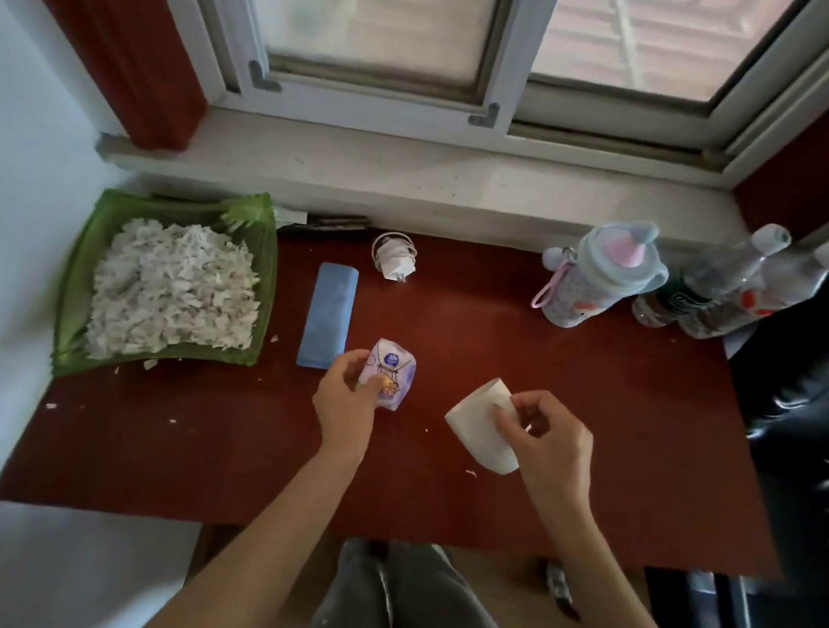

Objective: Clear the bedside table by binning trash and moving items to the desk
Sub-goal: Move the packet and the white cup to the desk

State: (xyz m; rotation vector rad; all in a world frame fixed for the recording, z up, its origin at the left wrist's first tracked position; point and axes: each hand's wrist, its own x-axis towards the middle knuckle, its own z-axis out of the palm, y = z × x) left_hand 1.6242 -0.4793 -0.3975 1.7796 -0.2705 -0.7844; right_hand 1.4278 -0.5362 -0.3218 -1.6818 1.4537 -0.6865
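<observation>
A dark red desk (572,409) runs below a window. My left hand (343,403) grips a small white and purple printed packet (392,373) that rests on the desk near its middle. My right hand (550,440) holds the rim of a white cup (479,429), tilted just above or on the desk surface. A flat blue case (328,314) lies just left of the packet.
A green tray (81,276) heaped with white shredded bits fills the desk's left end. A coiled white charger (396,255) lies at the back. A pastel sippy bottle (597,278) and two clear plastic bottles (725,292) stand at the back right. A black chair (814,411) is on the right.
</observation>
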